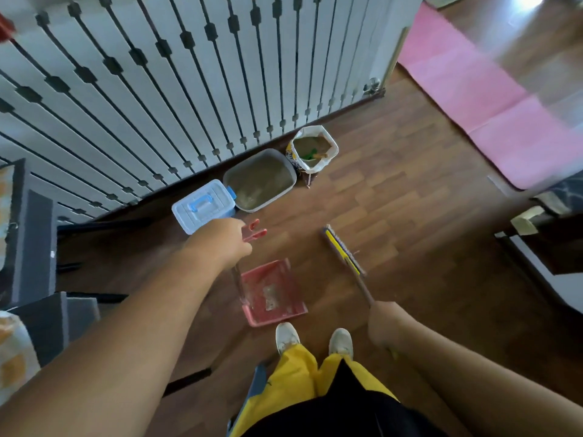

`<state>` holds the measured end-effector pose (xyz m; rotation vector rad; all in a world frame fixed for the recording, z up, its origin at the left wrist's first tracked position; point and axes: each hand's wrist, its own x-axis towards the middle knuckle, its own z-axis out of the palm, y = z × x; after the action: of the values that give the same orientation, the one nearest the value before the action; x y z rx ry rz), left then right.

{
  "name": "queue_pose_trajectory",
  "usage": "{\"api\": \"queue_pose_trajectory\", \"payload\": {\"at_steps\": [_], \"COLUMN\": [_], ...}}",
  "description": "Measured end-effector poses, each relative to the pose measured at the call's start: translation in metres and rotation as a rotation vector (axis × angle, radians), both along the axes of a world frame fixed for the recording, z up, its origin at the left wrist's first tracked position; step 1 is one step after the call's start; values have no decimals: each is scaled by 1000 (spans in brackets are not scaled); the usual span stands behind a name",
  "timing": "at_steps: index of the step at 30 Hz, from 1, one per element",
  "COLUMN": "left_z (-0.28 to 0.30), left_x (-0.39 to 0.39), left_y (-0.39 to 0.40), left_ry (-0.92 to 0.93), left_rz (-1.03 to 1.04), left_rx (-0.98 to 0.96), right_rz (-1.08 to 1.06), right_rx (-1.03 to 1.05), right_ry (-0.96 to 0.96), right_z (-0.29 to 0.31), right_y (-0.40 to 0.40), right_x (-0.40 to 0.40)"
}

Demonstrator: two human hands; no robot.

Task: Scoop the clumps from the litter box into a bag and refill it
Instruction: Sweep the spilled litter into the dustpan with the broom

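A grey litter box (288, 171) filled with brown litter sits on the wooden floor by the railing. Right of it stands an open white bag (328, 143) of litter with a green scoop inside. My left hand (225, 241) grips the red top of a long dustpan handle. The red dustpan (271, 293) rests on the floor below it, holding a little spilled litter. My right hand (386, 323) is closed on a wooden broom handle. The yellow-backed broom head (344, 250) touches the floor right of the dustpan.
A clear plastic box with blue handle and latches (205, 206) stands left of the litter box. A black-barred white railing (157, 89) runs behind. A pink mat (473, 89) lies at the far right. Dark stair treads (34, 241) are on the left, dark furniture (552, 241) on the right.
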<state>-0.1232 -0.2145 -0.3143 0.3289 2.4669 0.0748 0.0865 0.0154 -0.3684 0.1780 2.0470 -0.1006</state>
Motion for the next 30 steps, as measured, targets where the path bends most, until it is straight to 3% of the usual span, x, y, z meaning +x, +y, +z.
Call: {"api": "queue_pose_trajectory", "payload": {"at_steps": [2, 5, 10, 19, 30], "left_z": [-7, -10, -1, 26, 43], "left_x": [5, 13, 24, 57, 63], "left_y": [22, 51, 64, 53, 84], "left_ry": [19, 34, 52, 100, 136], "left_rz": [-38, -75, -52, 115, 268], "left_rx": [4, 3, -35, -20, 89], "right_rz": [-39, -305, -501, -479, -517], "right_rx": [-96, -169, -252, -329, -167], "right_ry": [-33, -28, -23, 44, 180], "right_z": [-10, -23, 2, 80, 75], "right_y": [-26, -45, 4, 81, 116], "right_x": [7, 20, 21, 51, 56]}}
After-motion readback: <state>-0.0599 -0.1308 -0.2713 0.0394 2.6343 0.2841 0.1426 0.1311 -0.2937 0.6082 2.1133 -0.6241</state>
